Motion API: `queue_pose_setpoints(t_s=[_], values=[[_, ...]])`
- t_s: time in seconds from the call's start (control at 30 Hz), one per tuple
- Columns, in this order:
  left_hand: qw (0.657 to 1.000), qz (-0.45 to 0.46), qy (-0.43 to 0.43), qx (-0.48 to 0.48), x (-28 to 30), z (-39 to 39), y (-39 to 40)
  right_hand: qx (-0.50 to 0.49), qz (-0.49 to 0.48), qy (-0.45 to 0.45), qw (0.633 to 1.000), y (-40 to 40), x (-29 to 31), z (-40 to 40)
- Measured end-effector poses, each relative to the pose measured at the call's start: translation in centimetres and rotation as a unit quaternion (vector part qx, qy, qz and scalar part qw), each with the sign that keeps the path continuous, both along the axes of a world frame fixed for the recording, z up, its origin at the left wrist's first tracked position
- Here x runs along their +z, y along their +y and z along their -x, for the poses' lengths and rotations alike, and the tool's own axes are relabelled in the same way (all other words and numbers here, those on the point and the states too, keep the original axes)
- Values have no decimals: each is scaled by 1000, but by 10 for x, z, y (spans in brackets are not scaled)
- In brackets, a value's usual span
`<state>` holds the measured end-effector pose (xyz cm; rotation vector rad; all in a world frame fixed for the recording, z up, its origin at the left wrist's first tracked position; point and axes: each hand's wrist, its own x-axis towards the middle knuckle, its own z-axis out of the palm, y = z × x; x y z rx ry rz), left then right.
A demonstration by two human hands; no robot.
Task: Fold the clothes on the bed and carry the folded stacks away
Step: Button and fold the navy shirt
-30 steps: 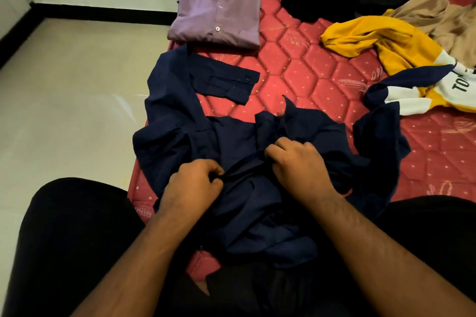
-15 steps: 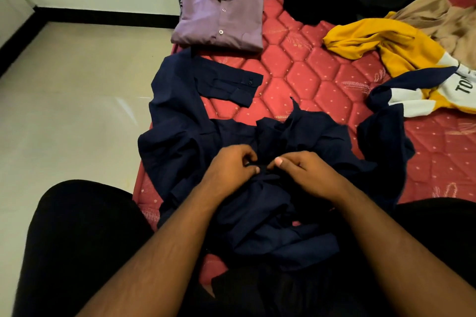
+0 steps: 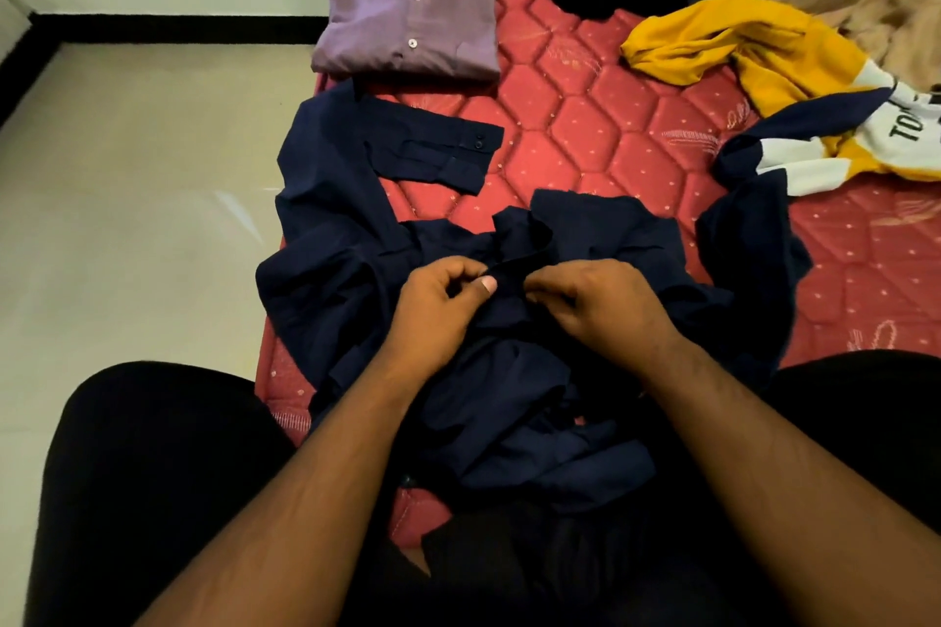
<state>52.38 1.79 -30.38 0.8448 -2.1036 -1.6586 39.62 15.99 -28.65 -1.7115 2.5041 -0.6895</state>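
Now, going from the bed's left edge, I see the navy shirt spread crumpled over the red mattress, one cuffed sleeve lying flat toward the middle. My left hand pinches a dark strip of its fabric between thumb and curled fingers; my right hand, just beside it, pinches the same strip. Farther along the left edge lies a folded purple shirt; toward the right edge sprawls a yellow jersey.
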Motion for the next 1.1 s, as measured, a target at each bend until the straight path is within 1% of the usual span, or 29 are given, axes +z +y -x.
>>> queue_pose_setpoints(t_s=[0.13,0.2,0.33,0.5,0.63,0.7,0.93,1.03,1.1], values=[[999,-17,2,-38,3,3,3,44,56,8,997,-1,5,0],[998,-33,19,-48,5,3,5,57,58,26,996,0,7,-2],[997,-33,50,-40,6,2,6,28,56,31,998,-2,7,-8],[997,-32,45,-51,2,2,5,22,77,44,996,-2,7,-12],[998,7,14,-55,-1,1,7,11,63,20,998,-4,3,-13],[999,14,15,-42,-1,-1,8,4,53,10,999,-6,2,-12],[996,54,70,-15,-7,-4,15,-29,70,-15,997,-6,0,-15],[991,109,81,-14,-13,-4,17,-34,46,-45,997,-6,1,-11],[985,143,94,-4,-15,-5,19,-36,24,-18,999,-6,1,-11]])
